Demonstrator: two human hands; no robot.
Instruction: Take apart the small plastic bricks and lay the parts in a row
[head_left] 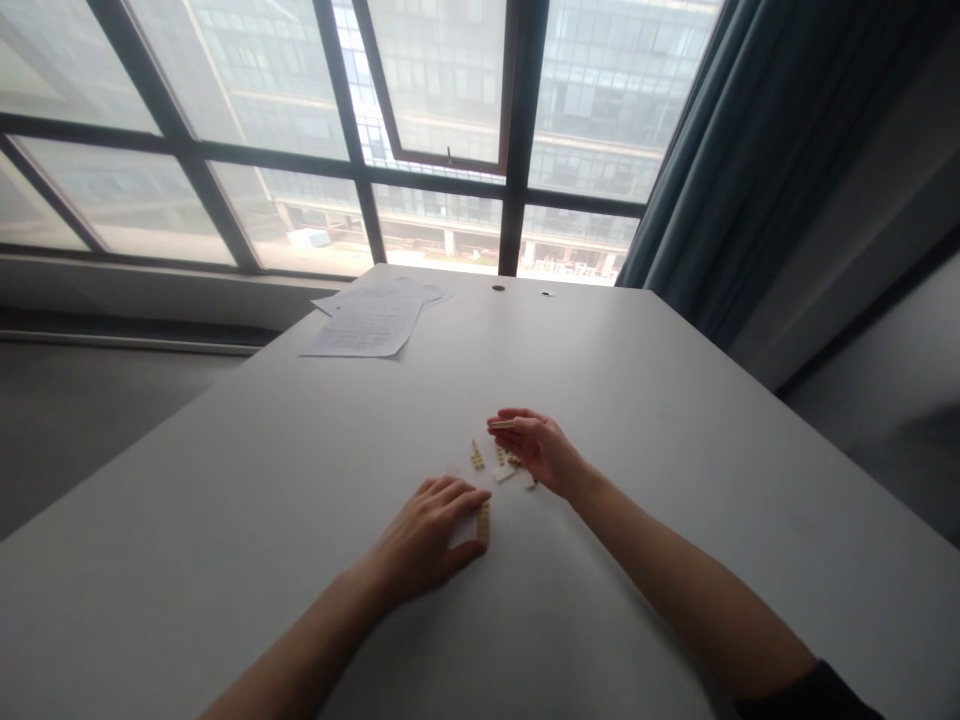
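My left hand (435, 532) rests on the white table (315, 480), its thumb and index finger at the two ends of a small yellowish studded block (484, 523). Further forward and to the right, my right hand (536, 446) is raised a little, holding a thin yellowish piece (502, 424) between thumb and fingers. Beside it lie a small yellowish studded piece (478, 456) and a white piece (503, 473). Several other small pieces sit partly hidden under my right hand.
Sheets of printed paper (364, 325) lie at the table's far left. Two small round fittings, one dark (498, 288), are near the far edge. Large framed windows stand beyond, with a dark curtain (720, 180) on the right.
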